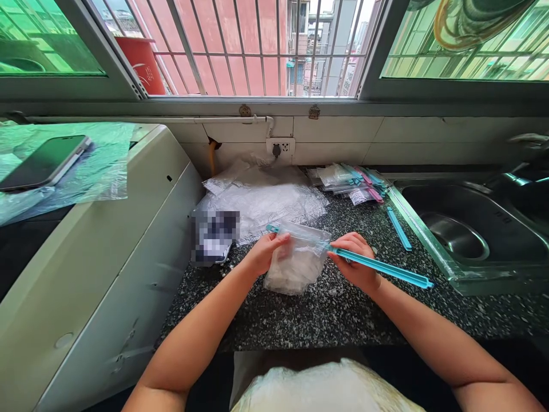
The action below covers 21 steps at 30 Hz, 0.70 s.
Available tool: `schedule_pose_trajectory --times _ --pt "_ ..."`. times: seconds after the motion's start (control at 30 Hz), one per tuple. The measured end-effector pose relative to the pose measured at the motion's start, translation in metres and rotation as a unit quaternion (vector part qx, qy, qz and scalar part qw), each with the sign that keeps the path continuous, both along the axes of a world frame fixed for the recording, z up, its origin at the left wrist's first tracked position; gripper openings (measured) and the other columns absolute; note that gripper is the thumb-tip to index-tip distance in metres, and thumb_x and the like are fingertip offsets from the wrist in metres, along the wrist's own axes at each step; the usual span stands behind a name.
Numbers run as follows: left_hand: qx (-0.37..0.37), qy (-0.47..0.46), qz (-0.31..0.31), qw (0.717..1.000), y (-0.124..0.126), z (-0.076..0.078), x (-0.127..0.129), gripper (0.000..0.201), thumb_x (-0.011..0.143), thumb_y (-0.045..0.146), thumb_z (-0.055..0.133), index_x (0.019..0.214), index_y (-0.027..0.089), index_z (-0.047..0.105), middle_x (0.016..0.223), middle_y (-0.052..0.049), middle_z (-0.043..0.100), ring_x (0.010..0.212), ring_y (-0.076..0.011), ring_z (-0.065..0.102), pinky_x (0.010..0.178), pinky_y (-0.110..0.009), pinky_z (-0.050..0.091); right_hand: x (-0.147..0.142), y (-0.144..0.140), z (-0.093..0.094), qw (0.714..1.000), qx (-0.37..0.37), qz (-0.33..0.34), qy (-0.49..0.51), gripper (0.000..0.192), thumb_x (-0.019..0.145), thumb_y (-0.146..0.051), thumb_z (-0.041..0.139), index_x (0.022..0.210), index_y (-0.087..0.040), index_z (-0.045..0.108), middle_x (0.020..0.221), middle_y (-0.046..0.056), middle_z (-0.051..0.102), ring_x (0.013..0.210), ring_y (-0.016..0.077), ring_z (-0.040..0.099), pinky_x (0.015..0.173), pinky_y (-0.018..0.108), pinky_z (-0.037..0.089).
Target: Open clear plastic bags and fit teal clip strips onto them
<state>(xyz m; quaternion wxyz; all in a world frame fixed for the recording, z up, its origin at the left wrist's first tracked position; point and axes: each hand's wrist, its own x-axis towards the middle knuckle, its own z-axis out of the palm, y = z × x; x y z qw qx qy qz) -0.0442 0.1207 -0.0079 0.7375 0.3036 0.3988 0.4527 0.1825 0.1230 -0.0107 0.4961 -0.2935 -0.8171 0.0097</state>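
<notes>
While 2 hands grip 1 bag (295, 260), 1 clip (398, 229) lies apart.

Barred window (257, 46), tiled wall (407, 137), speckled counter (326, 315), probably steel sink (463, 229)

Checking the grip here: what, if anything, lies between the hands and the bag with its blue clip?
Nothing visible. The left hand grips the bag directly, and the right hand holds the clip at the bag's top edge.

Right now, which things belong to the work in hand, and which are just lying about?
In hand: clear plastic bag, blue sealing stick, left hand, right hand.
Lying about: phone, loose blue stick, pile of sealed bags, plastic sheets, sink.
</notes>
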Motion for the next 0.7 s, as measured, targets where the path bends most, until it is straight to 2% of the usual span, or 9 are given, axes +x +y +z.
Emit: schedule_pose_trajectory --times 0.23,0.43,0.7 --pt "-0.018 -0.026 0.029 0.999 0.0004 -0.0029 0.0011 0.035 0.048 0.034 0.083 0.059 0.012 0.058 0.049 0.004 0.051 0.042 -0.0041 0.042 0.041 -0.017 0.031 -0.0009 -0.0012 0.0006 1.000 -0.006 0.011 -0.003 0.010 0.076 -0.019 0.064 0.085 -0.022 0.060 0.069 0.002 0.064 0.067 0.0160 0.058 0.063 0.031 0.049" --pt "-0.022 -0.013 0.040 0.999 -0.0001 -0.0034 0.0001 0.030 0.051 0.030 0.083 0.063 0.011 0.064 0.052 0.001 0.058 0.047 -0.0070 0.050 0.046 -0.019 0.038 0.0011 0.0013 0.0003 1.000 -0.007 0.010 -0.014 0.010 0.077 -0.021 0.064 0.087 -0.022 0.060 0.071 0.002 0.065 0.068 0.0161 0.059 0.064 0.031 0.049" --pt "-0.022 -0.033 0.067 0.997 -0.0004 0.0001 0.0000 0.028 0.046 0.027 0.085 0.060 0.011 0.065 0.054 -0.001 0.063 0.048 -0.0086 0.054 0.049 -0.020 0.042 0.0060 0.0033 0.0091 0.998 0.004 -0.020 -0.054 0.010 0.077 -0.028 0.064 0.084 -0.021 0.061 0.074 0.003 0.067 0.069 0.0170 0.060 0.066 0.032 0.047"
